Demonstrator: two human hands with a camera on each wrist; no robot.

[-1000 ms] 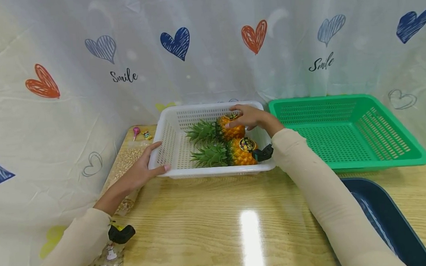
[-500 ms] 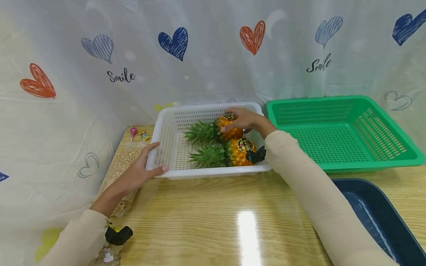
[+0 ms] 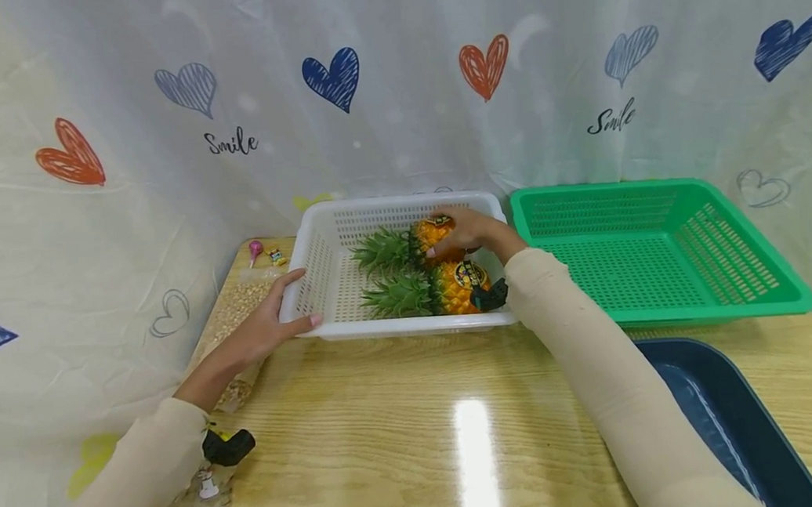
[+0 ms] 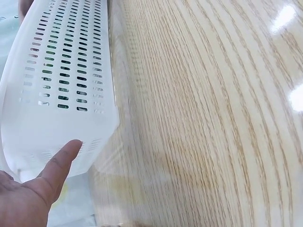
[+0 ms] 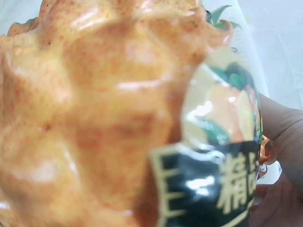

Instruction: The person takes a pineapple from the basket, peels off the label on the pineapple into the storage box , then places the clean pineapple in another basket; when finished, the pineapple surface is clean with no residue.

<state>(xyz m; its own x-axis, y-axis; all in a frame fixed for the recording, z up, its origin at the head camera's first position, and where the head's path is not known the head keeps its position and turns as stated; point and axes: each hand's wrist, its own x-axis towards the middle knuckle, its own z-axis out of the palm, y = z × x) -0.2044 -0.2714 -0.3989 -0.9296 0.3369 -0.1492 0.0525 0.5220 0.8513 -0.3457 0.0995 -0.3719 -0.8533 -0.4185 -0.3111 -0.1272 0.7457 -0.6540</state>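
On the counter [image 3: 404, 434], head view: white basket [image 3: 320, 236] sits at the back centre, two pineapples lying inside it, leaves pointing left. Right hand [image 3: 471, 229] reaches into the basket, fingers curled over the far pineapple [image 3: 428, 240] — grip is closed on it. Near pineapple [image 3: 454, 289] lies just beside it, touching or nearly so, round label up. Left hand [image 3: 270, 326] holds the basket's front left corner, thumb along the front rim, fingers on the side wall. Green basket [image 3: 668, 255] stands just right of the white one. Dark blue tub [image 3: 721, 412] is at the counter's front right. Bags of grain [image 3: 240, 312] lie along the left edge, under the left forearm.

Left wrist view: thumb [image 4: 59, 163] presses flat against the white basket's [image 4: 61, 75] slotted wall at the corner; wood-grain counter [image 4: 203, 118] beside it. Other fingers out of frame.

Right wrist view: far pineapple [image 5: 90, 109] fills the frame, blurred, label with dark lettering at lower right. Part of the right hand [image 5: 284, 142] shows at the right edge, against the fruit.
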